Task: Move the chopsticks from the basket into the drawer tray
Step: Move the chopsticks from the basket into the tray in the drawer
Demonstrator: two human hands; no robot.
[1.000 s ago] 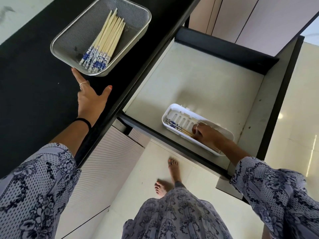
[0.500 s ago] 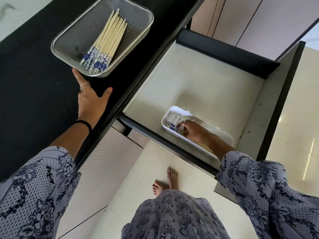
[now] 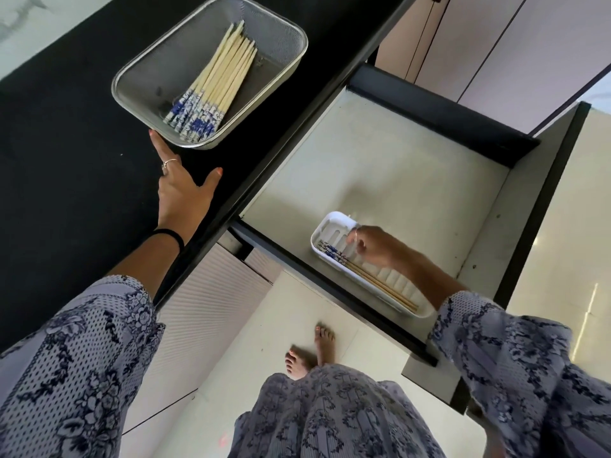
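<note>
On the black worktop (image 3: 66,153), a mesh basket (image 3: 139,94) holds most chopsticks (image 3: 215,84); left hand (image 3: 182,190) lies flat, fingers spread, fingertip touching its rim. Right hand (image 3: 373,247), grip loosely curled and holding nothing, rests in the drawer tray (image 3: 330,221); a placed pair (image 3: 370,279) lies just beside it.

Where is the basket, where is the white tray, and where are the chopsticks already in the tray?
basket (image 3: 139,79): head view, on its left metal rim.
white tray (image 3: 322,226): head view, on its far corner rim.
chopsticks in the tray (image 3: 373,280): head view, on the pale shafts.
</note>
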